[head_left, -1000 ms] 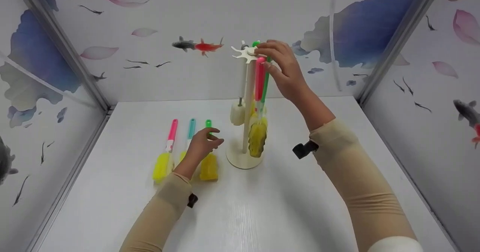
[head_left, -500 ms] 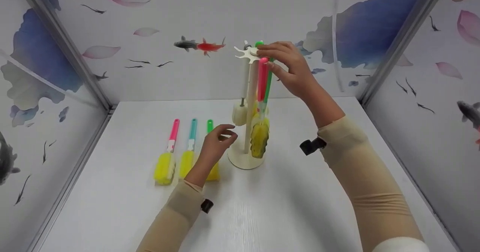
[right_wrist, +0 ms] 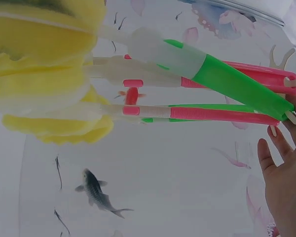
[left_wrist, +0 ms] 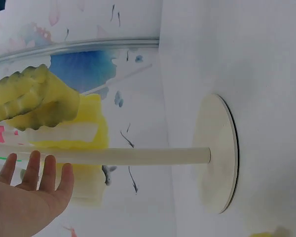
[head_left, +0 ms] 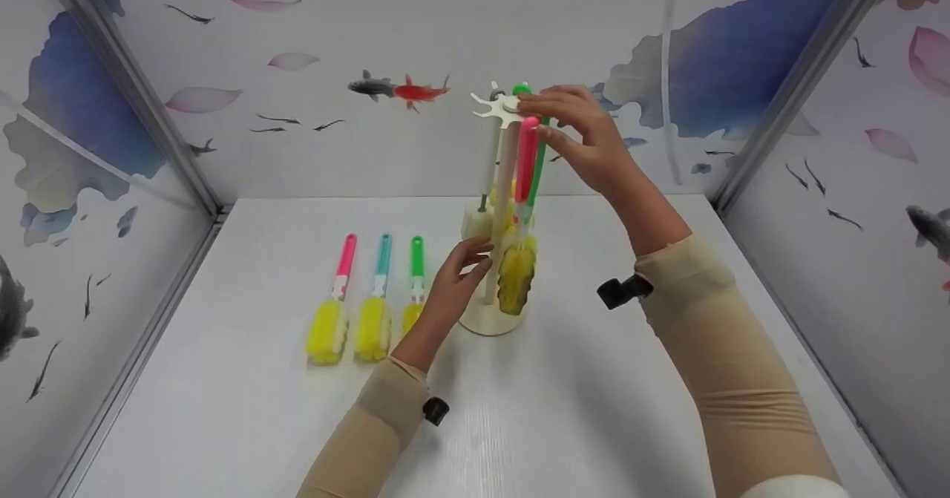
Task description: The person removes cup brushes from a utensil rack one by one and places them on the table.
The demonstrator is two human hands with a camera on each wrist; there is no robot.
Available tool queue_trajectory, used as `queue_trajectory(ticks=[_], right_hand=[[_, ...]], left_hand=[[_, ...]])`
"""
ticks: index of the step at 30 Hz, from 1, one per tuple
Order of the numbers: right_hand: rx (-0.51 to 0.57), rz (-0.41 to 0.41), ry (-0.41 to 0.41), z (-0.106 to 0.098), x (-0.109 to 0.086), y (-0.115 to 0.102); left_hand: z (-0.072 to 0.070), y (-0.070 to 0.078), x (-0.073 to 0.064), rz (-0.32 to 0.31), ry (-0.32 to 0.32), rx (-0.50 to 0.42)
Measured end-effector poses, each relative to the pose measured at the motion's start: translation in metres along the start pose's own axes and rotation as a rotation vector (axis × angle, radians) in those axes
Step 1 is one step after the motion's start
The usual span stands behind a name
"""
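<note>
A cream hanging rack (head_left: 503, 108) with a round base and hooked top stands upright on the table. Sponge brushes hang from it, among them one with a pink handle (head_left: 526, 158) and one with a green handle (right_wrist: 241, 81). My right hand (head_left: 590, 138) is at the rack's top, long fingers reaching over the centre knob, thumb beside the pink handle's end. Lower down, my left hand (head_left: 460, 279) has its fingertips right at the pole (left_wrist: 138, 156), fingers spread and slightly bent. A cream sponge head (head_left: 476, 220) hangs just above it.
Left of the rack, three sponge brushes lie in a row on the white table: pink-handled (head_left: 328, 331), blue-handled (head_left: 372, 327) and green-handled (head_left: 418, 257). The left forearm partly covers the green one's yellow head. Printed panels enclose the back and sides.
My left hand has moved right, from over the green-handled brush on the table to the rack's pole. The right hand stays at the rack's top. The whole view has shifted slightly.
</note>
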State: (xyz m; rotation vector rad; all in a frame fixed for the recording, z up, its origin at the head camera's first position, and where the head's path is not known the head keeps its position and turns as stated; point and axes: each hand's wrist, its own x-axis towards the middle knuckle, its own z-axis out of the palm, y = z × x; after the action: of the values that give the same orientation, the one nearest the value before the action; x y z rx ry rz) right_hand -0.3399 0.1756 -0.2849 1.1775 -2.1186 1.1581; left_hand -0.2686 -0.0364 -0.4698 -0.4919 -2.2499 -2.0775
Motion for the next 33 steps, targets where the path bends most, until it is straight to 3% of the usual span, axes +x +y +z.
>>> queue_trajectory(ticks=[14,24,33], right_hand=[[-0.022,0.020,0.030,0.003,-0.003,-0.010],[-0.046,-0.010,0.012,-0.001,-0.004,-0.004],[-0.095,0.024,0.039,0.001,-0.006,-0.010]], left_hand=[[0.017,-0.002,0.002,-0.019,-0.046,-0.048],[0.026,-0.004,0.003,-0.009,-0.009,-0.060],[0.039,-0.001,0.005,-0.015,-0.034,-0.060]])
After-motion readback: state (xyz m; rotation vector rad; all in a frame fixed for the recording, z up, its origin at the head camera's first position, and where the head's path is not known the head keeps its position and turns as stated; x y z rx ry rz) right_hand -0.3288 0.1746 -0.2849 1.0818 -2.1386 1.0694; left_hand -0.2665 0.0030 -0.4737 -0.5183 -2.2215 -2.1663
